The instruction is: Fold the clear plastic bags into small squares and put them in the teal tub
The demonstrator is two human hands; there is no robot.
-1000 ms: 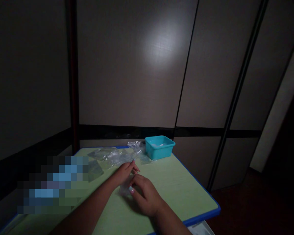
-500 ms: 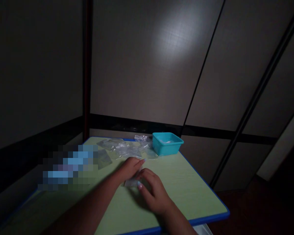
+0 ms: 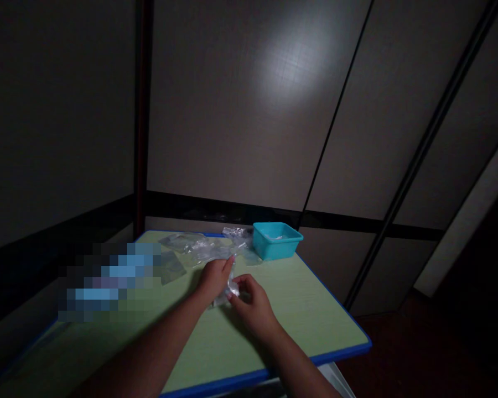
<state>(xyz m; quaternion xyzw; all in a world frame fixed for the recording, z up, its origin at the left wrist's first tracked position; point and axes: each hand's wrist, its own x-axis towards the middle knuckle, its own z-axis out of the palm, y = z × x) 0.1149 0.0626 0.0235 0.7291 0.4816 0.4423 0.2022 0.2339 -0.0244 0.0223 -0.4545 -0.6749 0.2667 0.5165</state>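
Holds a crumpled plastic piece (image 3: 233, 288) in narrowed fingers of left hand (image 3: 213, 277) and right hand (image 3: 255, 304) over the green table (image 3: 307, 309), apparently mid-handling, near and left of the teal basin (image 3: 276, 249), with other plastic sheets (image 3: 209, 252) untouched at far left.

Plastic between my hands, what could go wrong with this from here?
The plastic between your left hand and right hand looks crumpled, so it might slip or tear if tugged. The loose plastic lies towards the far edge of the table, where a brush of the arm could perhaps push some off. The bin sits close to the far right corner, so a knock might tip it over.
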